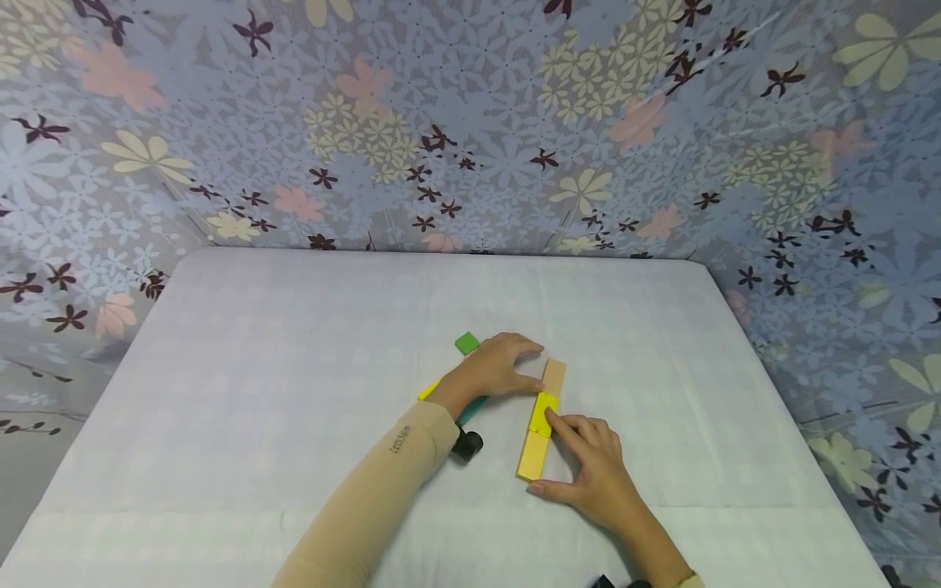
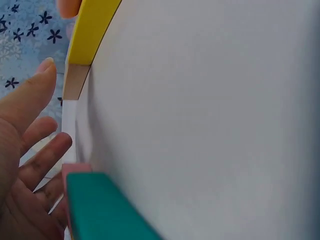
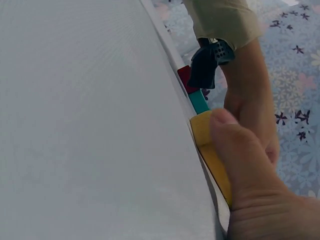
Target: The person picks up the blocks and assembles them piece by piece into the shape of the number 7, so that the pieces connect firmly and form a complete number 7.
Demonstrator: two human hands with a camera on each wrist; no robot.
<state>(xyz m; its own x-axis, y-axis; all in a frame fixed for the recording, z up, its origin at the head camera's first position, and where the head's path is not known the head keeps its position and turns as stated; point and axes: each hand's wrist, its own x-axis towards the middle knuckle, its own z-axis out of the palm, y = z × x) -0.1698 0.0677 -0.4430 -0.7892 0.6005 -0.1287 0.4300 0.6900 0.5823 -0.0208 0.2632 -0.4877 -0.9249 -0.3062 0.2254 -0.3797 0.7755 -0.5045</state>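
A row of wooden building blocks lies end to end: a tan block (image 1: 555, 376) at the far end, a bright yellow block (image 1: 541, 412) in the middle, a paler yellow block (image 1: 532, 456) nearest. My left hand (image 1: 494, 367) reaches over from the left, its thumb touching the row where tan and bright yellow meet, its other fingers spread and holding nothing. On the right side, my right hand (image 1: 599, 469) rests its index fingertip against the middle block. Its thumb lies at the row's near end. In the right wrist view, that thumb covers part of a yellow block (image 3: 201, 129).
Under the left forearm and hand are more blocks, partly hidden: a green block (image 1: 466, 343), a yellow block (image 1: 426, 392), a teal block (image 2: 107, 207) and a red block (image 3: 185, 77). A black wrist camera (image 1: 466, 445) sits at the left cuff. A pale cloth (image 1: 294, 367) covers the table.
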